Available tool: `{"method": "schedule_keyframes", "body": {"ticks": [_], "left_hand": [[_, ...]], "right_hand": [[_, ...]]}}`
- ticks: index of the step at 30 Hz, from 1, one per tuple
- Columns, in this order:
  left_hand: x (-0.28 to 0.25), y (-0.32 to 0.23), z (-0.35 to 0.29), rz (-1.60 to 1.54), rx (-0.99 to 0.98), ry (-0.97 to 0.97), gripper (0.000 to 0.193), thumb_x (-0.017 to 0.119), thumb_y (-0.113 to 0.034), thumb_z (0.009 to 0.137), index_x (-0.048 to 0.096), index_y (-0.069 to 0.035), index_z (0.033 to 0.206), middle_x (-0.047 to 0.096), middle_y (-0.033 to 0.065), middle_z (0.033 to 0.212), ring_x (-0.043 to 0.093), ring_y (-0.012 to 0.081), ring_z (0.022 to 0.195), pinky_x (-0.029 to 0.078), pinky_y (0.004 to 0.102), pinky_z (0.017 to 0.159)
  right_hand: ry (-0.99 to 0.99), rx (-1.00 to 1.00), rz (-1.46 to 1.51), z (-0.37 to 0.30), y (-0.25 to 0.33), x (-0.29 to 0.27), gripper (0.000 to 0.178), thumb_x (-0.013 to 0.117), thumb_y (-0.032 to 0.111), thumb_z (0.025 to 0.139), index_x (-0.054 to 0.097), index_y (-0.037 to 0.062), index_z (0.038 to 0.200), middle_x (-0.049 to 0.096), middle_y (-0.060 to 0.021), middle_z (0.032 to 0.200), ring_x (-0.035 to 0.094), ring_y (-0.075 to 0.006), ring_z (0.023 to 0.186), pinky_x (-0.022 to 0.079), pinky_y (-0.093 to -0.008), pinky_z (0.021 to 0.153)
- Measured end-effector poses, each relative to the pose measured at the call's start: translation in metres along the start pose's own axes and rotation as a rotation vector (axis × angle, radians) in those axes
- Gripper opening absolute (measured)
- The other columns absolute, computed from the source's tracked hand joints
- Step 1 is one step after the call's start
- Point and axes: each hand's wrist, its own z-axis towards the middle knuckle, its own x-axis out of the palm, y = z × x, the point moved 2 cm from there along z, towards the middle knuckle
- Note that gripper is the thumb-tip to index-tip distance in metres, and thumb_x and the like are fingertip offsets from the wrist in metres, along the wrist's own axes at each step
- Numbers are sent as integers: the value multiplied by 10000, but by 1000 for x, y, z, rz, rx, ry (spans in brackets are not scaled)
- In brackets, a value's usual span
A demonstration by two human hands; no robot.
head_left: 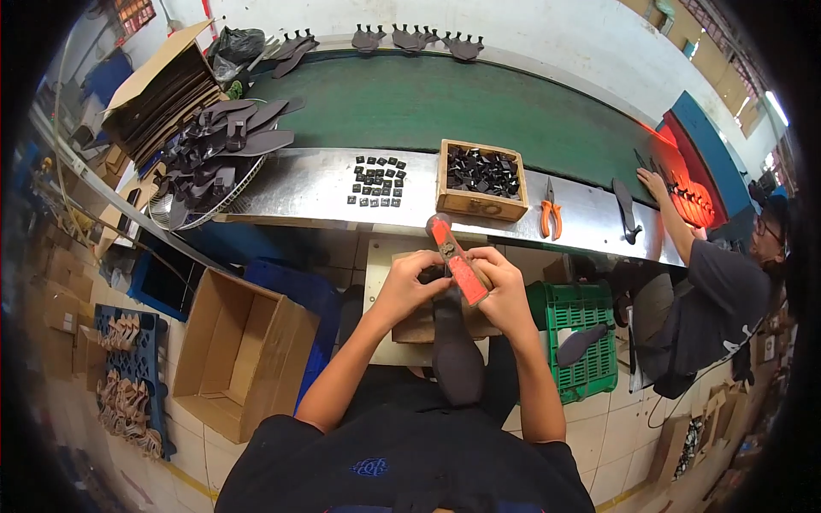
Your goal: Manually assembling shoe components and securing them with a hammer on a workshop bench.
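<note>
My right hand [506,291] grips a hammer with a worn red head [462,272], held over the work in front of my chest. My left hand [406,286] pinches the far end of a dark brown shoe sole [457,359], partly under the hammer head. What lies between those fingertips is too hidden to make out. The sole's broad end points toward my body, above my lap. Beneath my hands is a wooden block [410,330] on a pale stand [380,267]. Small black square pieces [376,181] lie in rows on the metal ledge ahead.
A wooden box [483,205] of black pieces, orange-handled pliers [550,214] and another sole [627,209] sit on the ledge beside a green conveyor belt [385,103]. Soles fill a wire basket [205,218] at left. A cardboard box [244,355], green crate [586,380] and co-worker [714,291] flank me.
</note>
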Motion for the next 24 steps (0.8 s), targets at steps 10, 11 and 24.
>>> {"method": "schedule_keyframes", "body": {"ticks": [10, 11, 24], "left_hand": [[-6, 2, -1, -256, -198, 41, 266, 799, -85, 781, 744, 18, 1021, 752, 87, 942, 662, 104, 853, 534, 272, 784], [-5, 0, 0, -264, -202, 45, 266, 799, -85, 781, 744, 18, 1021, 752, 87, 942, 662, 104, 853, 534, 272, 784], [-6, 7, -2, -161, -237, 117, 472, 840, -137, 757, 691, -1, 1183, 748, 103, 1045, 687, 162, 966, 513, 306, 902]], "right_hand": [[-114, 506, 473, -39, 65, -16, 325, 594, 105, 984, 553, -38, 1273, 640, -86, 749, 584, -110, 593, 481, -251, 575], [-130, 399, 318, -47, 72, -21, 364, 555, 91, 1000, 517, -25, 1343, 596, -45, 719, 529, -78, 545, 432, -229, 510], [-127, 188, -115, -54, 106, -30, 449, 584, 73, 977, 517, -16, 1412, 645, -97, 757, 533, -69, 528, 420, -229, 486]]}}
